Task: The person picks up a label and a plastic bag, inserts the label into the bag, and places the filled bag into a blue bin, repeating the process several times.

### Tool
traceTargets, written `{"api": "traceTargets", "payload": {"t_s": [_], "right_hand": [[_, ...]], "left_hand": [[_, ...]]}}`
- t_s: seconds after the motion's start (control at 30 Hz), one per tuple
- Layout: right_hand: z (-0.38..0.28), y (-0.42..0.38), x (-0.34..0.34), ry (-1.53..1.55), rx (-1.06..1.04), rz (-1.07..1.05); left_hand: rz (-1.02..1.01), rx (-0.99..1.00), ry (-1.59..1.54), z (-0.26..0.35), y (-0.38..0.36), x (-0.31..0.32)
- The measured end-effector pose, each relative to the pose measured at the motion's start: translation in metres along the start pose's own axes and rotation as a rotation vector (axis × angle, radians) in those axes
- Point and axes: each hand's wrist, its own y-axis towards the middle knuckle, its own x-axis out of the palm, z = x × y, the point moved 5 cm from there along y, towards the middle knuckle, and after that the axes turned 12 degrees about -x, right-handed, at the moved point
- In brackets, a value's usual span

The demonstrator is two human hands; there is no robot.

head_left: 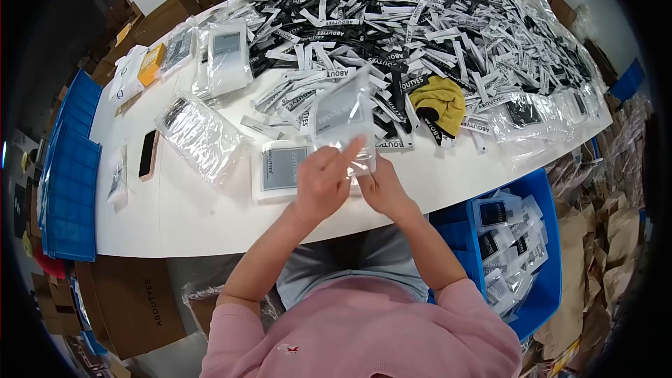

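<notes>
Both hands are raised over the front edge of the white table, close together. A clear plastic bag with a grey label [341, 113] stands tilted up between them. My left hand [323, 180] has its fingers curled at the bag's lower left part. On the bag's lower right side, my right hand [383, 185] pinches the plastic. Just left of the held bag, a stack of bags with grey labels [281, 168] lies flat, partly behind my left hand. Beyond the hands spreads a large heap of black and white printed strips [336, 70].
A yellow cloth [439, 103] lies on the heap's near side. Clear packages [199, 133] and a phone [148, 155] are at the left of the table [126, 224]. A blue bin [549, 238] of bagged items stands at the right, with blue crates [70, 168] at the far left.
</notes>
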Motion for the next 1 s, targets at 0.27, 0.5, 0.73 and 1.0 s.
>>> {"api": "traceTargets", "payload": {"t_s": [0.27,0.5,0.73,1.0], "right_hand": [[-0.025,-0.011,0.028,0.23,0.097,0.121],[-0.014,-0.014,0.017,0.106,0.063,0.151],[0.007,-0.013,0.009,0.174,0.062,0.341],[0.021,-0.014,0.01,0.313,0.129,0.146]], "left_hand": [[-0.077,-0.397,0.059,-0.044,-0.01,0.004],[-0.103,-0.283,0.026,-0.027,-0.018,0.009],[-0.282,-0.162,0.163,0.003,-0.026,0.013],[-0.461,-0.22,0.096,0.019,-0.014,0.002]]}}
